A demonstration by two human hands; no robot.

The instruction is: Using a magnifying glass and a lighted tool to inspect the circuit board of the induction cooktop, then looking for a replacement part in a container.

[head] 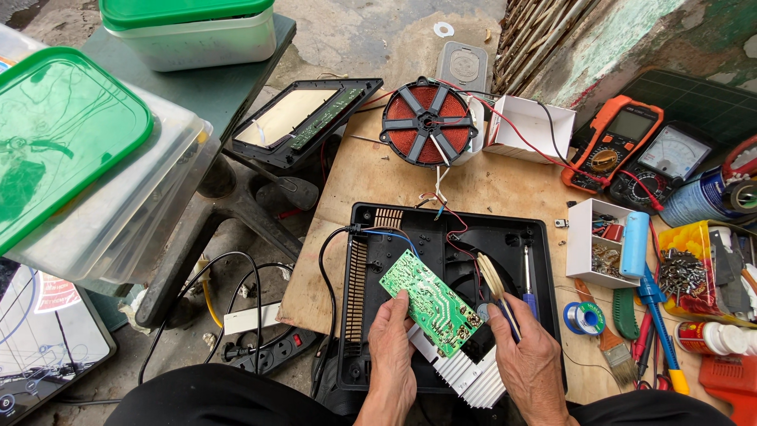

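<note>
Both hands are down over the black plastic base [527, 237] of an opened induction cooker sitting on a sheet of plywood [371, 181]. The left hand [392, 347] has its fingers curled around the lower left edge of a green circuit board [430, 302], thumb on top, holding it tilted over the middle of the base — solder side up, from what I can see. The right hand [530, 359] is just at the board's right corner, touching it, and it's pinching a thin blue-handled tool [509, 317] between thumb and fingers, plus a flat ribbon cable [490, 278] runs up past its fingertips. A finned aluminium heatsink [471, 377] pokes out under the board, between the two wrists. Red, white and blue wires run from the base up to the copper coil [426, 125] lying behind it, well apart from the hands. A screwdriver [529, 284] lies inside the base on the right. Off to the right on the plywood: a spool of solder [585, 318], a brush [611, 343], a small white parts box [582, 244] and two multimeters [611, 142] further back. The cooker's glass top panel [303, 118] leans at the back left, and clear tubs with green lids [67, 134] are stacked at left — a power strip [276, 351] sits on the floor below.
</note>
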